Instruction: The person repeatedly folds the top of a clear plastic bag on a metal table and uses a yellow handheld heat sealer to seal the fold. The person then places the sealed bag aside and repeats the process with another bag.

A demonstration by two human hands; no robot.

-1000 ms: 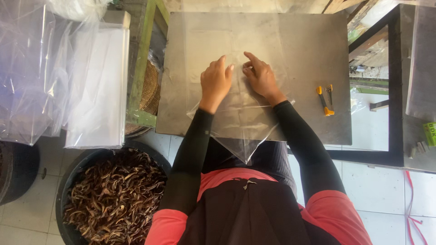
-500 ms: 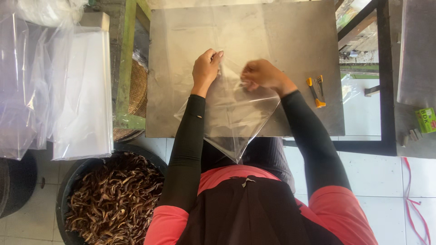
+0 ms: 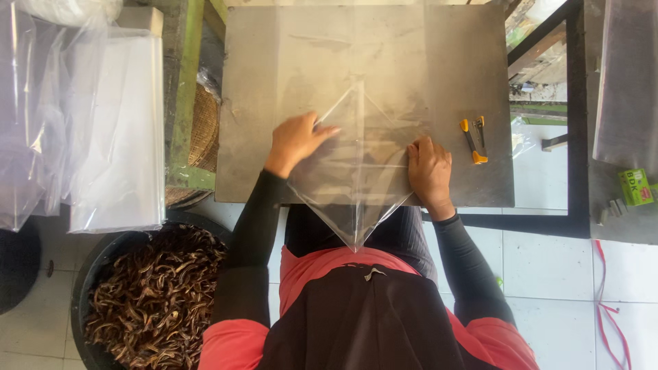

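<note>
The left hand [image 3: 296,139] lies flat on the metal table [image 3: 260,103], fingers stretched rightward, pressing the left edge of a clear plastic bag [image 3: 356,171]. The bag sits between both hands as a diamond, its long axis running from the table's middle toward the person, lower tip overhanging the near edge. The right hand [image 3: 429,166] rests palm-down, fingers together, on its right edge, about equally near.

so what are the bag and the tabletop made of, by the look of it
The bag under both hands looks like thin clear plastic film: see-through, glossy, creased. The tabletop looks like sheet metal, perhaps steel: dull grey, smudged, softly reflective.
</note>
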